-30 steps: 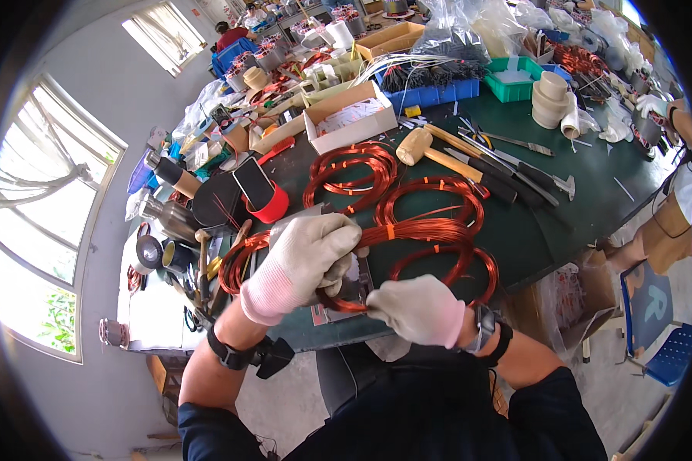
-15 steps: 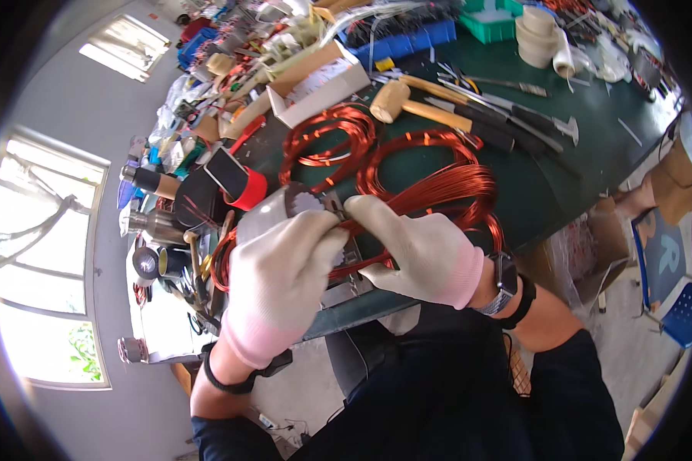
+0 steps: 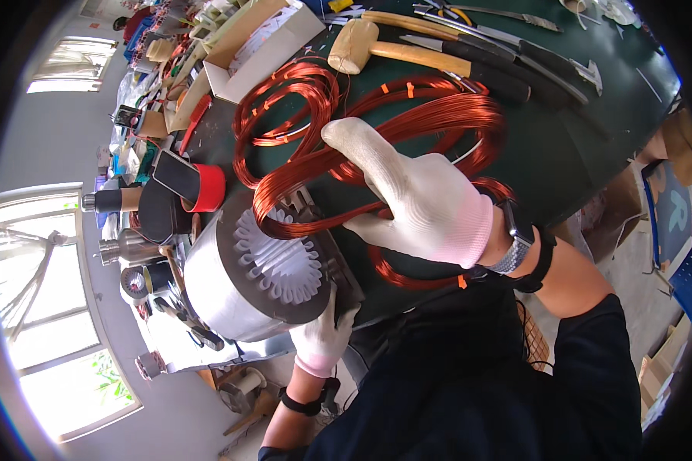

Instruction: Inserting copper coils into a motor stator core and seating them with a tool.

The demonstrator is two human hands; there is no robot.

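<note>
My right hand [image 3: 430, 203], in a white glove with a pink cuff, is closed around a long bundle of copper wire [image 3: 284, 184], thumb stretched along it. The bundle's left end hangs over the face of a metal stator core [image 3: 219, 273], apart from or just touching it; I cannot tell which. White slot liners [image 3: 281, 261] stick out in a ring from the core's opening. My left hand [image 3: 323, 334], gloved too, grips the core's near lower edge, with some fingers hidden. Another copper coil [image 3: 246, 138], tied with orange bands, lies behind the core.
A wooden mallet [image 3: 354, 48], files and a caliper [image 3: 590, 74] lie at the back of the green bench [image 3: 592, 154]. Left of the core stand a red tape roll [image 3: 209, 188] with a phone [image 3: 175, 175] leaning on it, and a steel flask [image 3: 127, 248]. An open carton [image 3: 265, 50] stands behind.
My left hand has let go of the wire and dropped to the core's near edge. The right hand still holds the bundle, whose left end now shows over the core. The view has shifted.
</note>
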